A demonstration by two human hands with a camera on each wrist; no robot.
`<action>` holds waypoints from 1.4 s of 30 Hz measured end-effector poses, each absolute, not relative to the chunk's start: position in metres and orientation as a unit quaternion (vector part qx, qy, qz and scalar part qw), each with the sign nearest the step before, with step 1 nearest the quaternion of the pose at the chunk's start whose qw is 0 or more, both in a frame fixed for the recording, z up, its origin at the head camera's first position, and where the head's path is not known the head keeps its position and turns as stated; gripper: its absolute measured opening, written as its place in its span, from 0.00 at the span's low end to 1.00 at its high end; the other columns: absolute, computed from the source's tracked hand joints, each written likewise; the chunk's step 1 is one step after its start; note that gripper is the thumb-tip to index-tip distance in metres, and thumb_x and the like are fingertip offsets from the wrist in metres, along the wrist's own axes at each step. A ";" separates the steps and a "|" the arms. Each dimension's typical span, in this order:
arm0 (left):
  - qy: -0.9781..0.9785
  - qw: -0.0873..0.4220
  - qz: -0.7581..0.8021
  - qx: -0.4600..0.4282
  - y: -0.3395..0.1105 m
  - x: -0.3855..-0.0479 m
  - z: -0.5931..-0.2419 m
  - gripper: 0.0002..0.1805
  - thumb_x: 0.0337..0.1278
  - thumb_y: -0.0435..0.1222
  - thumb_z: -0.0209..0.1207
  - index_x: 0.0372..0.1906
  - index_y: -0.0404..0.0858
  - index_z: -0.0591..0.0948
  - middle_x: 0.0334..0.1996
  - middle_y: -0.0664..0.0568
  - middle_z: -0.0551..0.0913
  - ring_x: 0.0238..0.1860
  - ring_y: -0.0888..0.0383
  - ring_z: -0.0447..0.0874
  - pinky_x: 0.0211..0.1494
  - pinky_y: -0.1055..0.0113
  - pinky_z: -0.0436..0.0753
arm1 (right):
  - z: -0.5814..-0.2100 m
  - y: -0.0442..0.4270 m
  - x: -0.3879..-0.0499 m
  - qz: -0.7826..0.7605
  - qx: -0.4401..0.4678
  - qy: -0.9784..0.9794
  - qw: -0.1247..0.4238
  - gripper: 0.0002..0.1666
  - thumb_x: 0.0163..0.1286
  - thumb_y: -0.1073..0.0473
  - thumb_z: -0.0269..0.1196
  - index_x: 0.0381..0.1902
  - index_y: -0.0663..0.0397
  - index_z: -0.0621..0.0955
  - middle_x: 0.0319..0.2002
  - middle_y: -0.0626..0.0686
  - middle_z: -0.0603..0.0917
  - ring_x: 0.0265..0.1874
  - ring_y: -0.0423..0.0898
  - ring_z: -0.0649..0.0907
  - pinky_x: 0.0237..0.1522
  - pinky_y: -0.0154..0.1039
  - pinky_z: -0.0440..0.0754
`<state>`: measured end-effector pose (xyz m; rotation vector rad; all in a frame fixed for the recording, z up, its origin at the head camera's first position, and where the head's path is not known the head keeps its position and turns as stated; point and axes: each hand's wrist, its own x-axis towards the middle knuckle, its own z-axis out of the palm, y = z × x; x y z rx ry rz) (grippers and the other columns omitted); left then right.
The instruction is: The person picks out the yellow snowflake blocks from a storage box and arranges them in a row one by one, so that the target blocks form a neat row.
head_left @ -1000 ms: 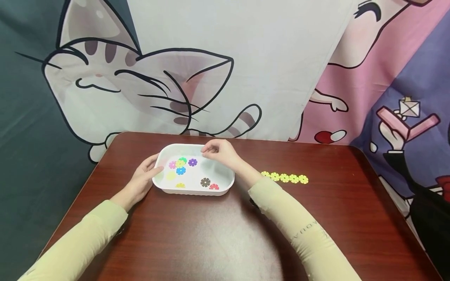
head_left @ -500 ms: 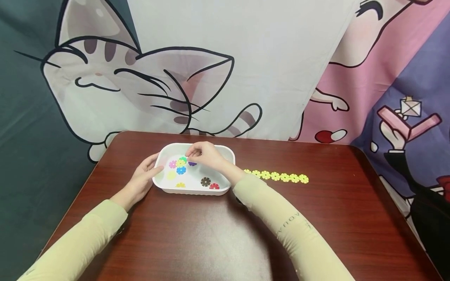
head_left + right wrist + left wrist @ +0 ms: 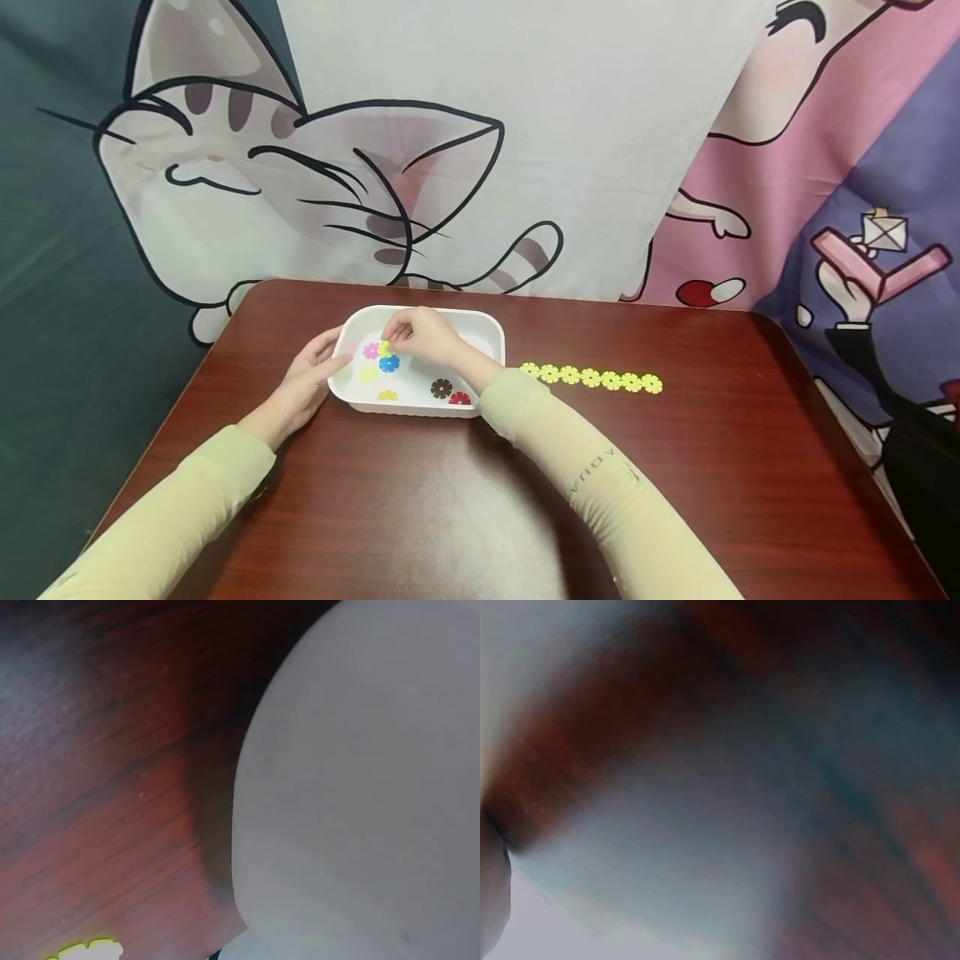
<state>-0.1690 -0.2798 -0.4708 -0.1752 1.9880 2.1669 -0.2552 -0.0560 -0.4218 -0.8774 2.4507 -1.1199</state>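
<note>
My left hand (image 3: pixel 303 379) grips the left end of a white tray (image 3: pixel 491 333), its thumb over the rim. Inside the tray, my right hand (image 3: pixel 423 335) has its curled fingertips on a yellow flower-shaped disc (image 3: pixel 385 349), seemingly pinching its edge. Close by lie a pink disc (image 3: pixel 371 351), a blue disc (image 3: pixel 388 364) and a pale yellow disc (image 3: pixel 367 375). Nearer the front wall are another yellow disc (image 3: pixel 387 396), a brown disc (image 3: pixel 441 388) and a red disc (image 3: pixel 459 399). The right hand covers part of the tray floor.
A straight row of several yellow discs (image 3: pixel 591 378) lies on the brown table (image 3: pixel 420 500), right of the tray. A cartoon cloth (image 3: pixel 585 150) hangs behind the table. The left wrist view is blurred; the right wrist view shows mostly pale tray wall (image 3: pixel 360 787).
My right hand has moved left and slightly down over the tray to the yellow disc, now hiding the green and purple discs. More of the yellow row shows. My left hand keeps its hold.
</note>
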 end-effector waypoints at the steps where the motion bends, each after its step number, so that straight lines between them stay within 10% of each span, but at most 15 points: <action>1: 0.672 0.098 0.732 -0.058 -0.280 -0.169 -0.471 0.38 0.80 0.35 0.57 0.85 0.40 0.54 0.85 0.40 0.53 0.71 0.65 0.66 0.60 0.83 0.78 | -0.422 -0.057 -0.255 -0.385 -0.308 0.857 0.151 0.07 0.71 0.66 0.71 0.46 0.61 0.89 0.43 0.57 0.91 0.41 0.45 0.86 0.46 0.25 0.81; 42: 0.673 0.105 0.729 -0.068 -0.279 -0.170 -0.469 0.39 0.80 0.35 0.56 0.85 0.40 0.52 0.86 0.41 0.52 0.76 0.59 0.62 0.60 0.84 0.78 | -0.460 -0.064 -0.260 -0.284 -0.363 0.882 0.102 0.22 0.71 0.61 0.73 0.62 0.50 0.87 0.60 0.50 0.89 0.63 0.45 0.83 0.72 0.35 0.75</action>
